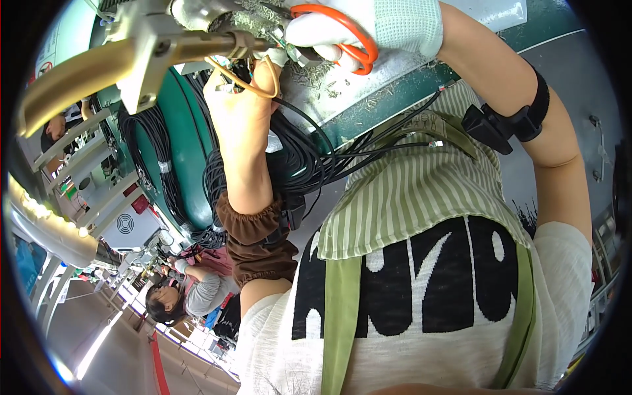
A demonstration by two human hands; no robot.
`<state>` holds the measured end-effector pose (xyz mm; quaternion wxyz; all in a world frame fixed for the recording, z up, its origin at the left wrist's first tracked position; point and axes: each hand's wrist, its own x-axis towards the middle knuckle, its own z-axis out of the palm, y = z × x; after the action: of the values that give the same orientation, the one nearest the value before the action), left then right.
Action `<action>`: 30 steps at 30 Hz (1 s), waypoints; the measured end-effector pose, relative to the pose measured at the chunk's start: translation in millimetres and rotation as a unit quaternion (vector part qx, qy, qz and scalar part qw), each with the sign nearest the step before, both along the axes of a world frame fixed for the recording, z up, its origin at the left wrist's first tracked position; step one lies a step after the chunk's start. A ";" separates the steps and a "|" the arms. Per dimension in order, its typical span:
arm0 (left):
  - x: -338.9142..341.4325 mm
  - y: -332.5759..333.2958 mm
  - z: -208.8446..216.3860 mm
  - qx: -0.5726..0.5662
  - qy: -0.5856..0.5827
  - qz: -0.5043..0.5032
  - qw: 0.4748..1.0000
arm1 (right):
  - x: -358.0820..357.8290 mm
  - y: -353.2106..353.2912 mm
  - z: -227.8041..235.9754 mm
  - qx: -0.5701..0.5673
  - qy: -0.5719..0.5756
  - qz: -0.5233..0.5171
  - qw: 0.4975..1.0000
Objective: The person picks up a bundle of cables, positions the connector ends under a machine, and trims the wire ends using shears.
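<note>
My left hand [245, 89], bare at the wrist with white on a fingertip, is closed at the bench edge, partly hidden behind a metal fixture. A black cable [299, 110] runs out of it toward a coiled bundle, and a thin tan loop [264, 93] curves across it. Just right of it, my right hand [368, 29], in a white knitted glove, is closed around orange-handled scissors [370, 58]. Their metal end comes close to the left fingertips. What lies between the fingertips is too small to make out.
Black cable coils [293, 155] hang along the green bench edge [368, 108], with another bundle [161, 151] further left. Small clippings [329, 89] litter the bench top. A brass-coloured bar with a metal clamp [141, 72] crosses the upper left. Another person [204, 289] works at lower left.
</note>
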<state>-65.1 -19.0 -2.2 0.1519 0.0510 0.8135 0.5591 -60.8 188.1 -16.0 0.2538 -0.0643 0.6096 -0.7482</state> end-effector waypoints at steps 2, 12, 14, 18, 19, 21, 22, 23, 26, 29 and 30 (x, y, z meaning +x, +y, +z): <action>0.9 0.3 0.7 -0.004 0.011 -0.002 1.000 | -0.5 -0.2 1.4 0.005 -0.001 -0.001 1.000; 2.9 -6.5 -6.2 -0.038 0.081 -0.008 0.996 | -0.2 -4.9 0.2 -0.016 -0.009 0.018 1.000; 4.6 -7.2 -5.1 -0.046 0.087 -0.004 0.995 | 0.4 -7.0 -2.1 -0.016 -0.002 0.018 1.000; 7.7 -6.5 -0.9 -0.009 0.025 0.013 1.000 | -0.8 -11.8 -11.7 -0.018 -0.003 -0.011 1.000; 7.0 -7.2 -1.7 0.007 0.013 0.011 1.000 | -8.8 -15.5 -26.9 0.007 0.014 0.006 1.000; 5.9 -9.6 -3.8 0.039 -0.011 0.011 0.999 | -21.3 -21.9 -43.0 0.057 0.047 0.045 0.996; 6.2 -10.5 -4.5 0.040 -0.011 0.013 0.999 | -20.3 -20.6 -44.2 0.058 0.046 0.047 0.996; 6.4 -11.0 -5.1 0.040 0.004 0.008 0.999 | -15.0 -17.1 -33.2 0.039 0.047 0.030 0.998; 6.0 -9.9 -9.0 0.042 0.034 -0.002 0.999 | -8.8 -6.3 -8.8 0.002 0.048 -0.006 0.999; 1.7 -5.7 -18.6 0.008 0.107 -0.014 0.994 | -10.9 -0.7 -0.6 0.020 -0.011 0.022 1.000; 2.1 -4.7 -18.1 0.009 0.107 -0.013 0.994 | -11.5 -0.8 -0.3 0.020 -0.011 0.023 0.999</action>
<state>-63.0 -23.6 -20.3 0.0702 0.1224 0.8196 0.5553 -72.3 187.3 -16.3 0.2789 -0.0651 0.6203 -0.7302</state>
